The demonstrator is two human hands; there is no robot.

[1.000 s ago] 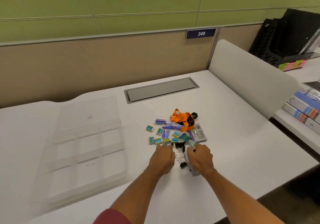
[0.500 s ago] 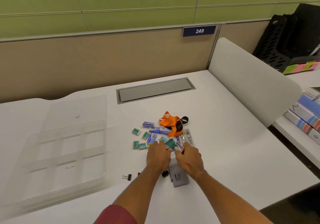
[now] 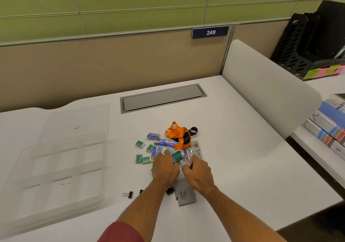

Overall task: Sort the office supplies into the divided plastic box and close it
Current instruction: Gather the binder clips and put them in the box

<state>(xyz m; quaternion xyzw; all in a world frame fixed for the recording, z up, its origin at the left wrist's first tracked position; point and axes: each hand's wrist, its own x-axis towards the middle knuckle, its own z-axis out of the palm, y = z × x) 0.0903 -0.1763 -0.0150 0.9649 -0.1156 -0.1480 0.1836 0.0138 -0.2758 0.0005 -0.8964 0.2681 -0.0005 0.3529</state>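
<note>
Both hands were down in the pile of supplies [image 3: 164, 148], which lay well to the right of the divided plastic box [image 3: 61, 167]. The box sat open and bare, its lid flat behind it, presumably ready to take each sort. The left hand [image 3: 165, 168] had its fingers curled over the small packets; what they held I could not tell. The right hand [image 3: 198, 172] pinched a wire clip [image 3: 186, 160]. A binder clip [image 3: 128, 194] lay between pile and box

Desk [image 3: 242, 167] rightward open; binder clip [image 3: 128, 194] — leftward.
</note>
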